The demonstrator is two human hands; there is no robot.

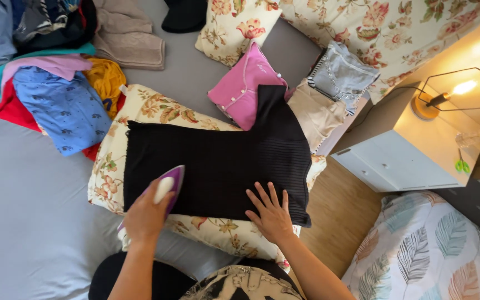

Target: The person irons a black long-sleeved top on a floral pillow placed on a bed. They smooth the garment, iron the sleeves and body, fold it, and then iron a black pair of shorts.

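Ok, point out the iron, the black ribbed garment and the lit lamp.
iron (169,188): head view, on its purple and white body.
black ribbed garment (223,161): head view, middle of the flat fabric.
lit lamp (439,100): head view, on the arm behind the bulb.

We see a black ribbed knit garment (218,161), matt, w/ fine lines in the cloth. The iron (168,189) looks like smooth glossy plastic, purple and white. Under it a floral cotton-like pillow (156,108), matt. The bed sheet (23,200) is smooth grey cloth. The nightstand (401,161) has a smooth white painted finish, the floor (334,216) is wood, and the lamp frame (462,89) thin black metal wire.
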